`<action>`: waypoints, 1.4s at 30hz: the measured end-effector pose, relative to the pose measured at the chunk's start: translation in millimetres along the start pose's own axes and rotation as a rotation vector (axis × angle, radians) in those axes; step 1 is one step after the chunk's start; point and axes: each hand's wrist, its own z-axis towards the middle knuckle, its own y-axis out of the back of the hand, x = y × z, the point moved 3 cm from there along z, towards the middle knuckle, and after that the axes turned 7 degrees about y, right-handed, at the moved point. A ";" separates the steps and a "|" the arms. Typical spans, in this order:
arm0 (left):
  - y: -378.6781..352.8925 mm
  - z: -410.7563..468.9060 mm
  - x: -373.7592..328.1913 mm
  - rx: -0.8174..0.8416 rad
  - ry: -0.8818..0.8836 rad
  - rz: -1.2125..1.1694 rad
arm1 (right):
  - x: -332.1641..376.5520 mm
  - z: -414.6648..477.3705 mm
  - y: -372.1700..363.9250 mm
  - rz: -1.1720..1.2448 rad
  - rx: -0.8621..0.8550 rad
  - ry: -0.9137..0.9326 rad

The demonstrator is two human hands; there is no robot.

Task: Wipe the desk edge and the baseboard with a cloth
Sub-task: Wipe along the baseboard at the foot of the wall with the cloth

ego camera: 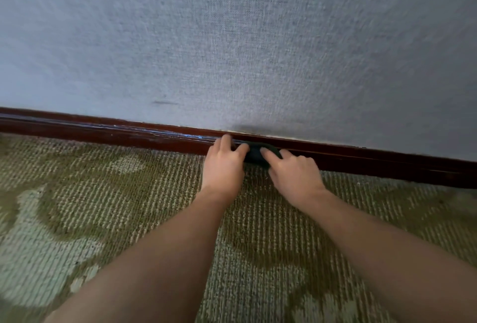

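Pressing a bunched dark cloth (256, 154) against the red-brown baseboard (103, 130), just above the carpet (116, 193), below the grey wall (232, 51). Gripping it from both sides: left hand (223, 167) fingers curled, thumb pinching the left end; right hand (295, 174) fingers curled over the right end.

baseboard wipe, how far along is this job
Done: nothing can be confirmed, and no desk is in view. In hand: the left hand and right hand hold a dark bunched cloth against the dark red-brown wooden baseboard. Remaining: the long stretches on either side, with pale scuffs visible beside the left hand.
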 end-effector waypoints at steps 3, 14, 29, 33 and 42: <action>0.3 4.2 -10.9 -0.018 -0.009 -0.015 | -9.5 -0.7 2.0 -0.019 0.001 -0.045; -2.3 14.1 -4.6 0.059 -0.085 0.092 | -9.9 3.7 -7.5 0.032 0.049 -0.021; 1.1 3.2 12.6 0.154 -0.093 0.149 | 6.6 4.7 -4.8 0.208 0.039 0.006; 8.2 9.0 5.4 0.069 -0.100 0.126 | 0.6 6.5 1.6 0.215 -0.060 -0.055; 9.6 18.6 15.5 0.090 -0.116 0.186 | 9.2 21.2 -0.4 0.236 -0.030 -0.060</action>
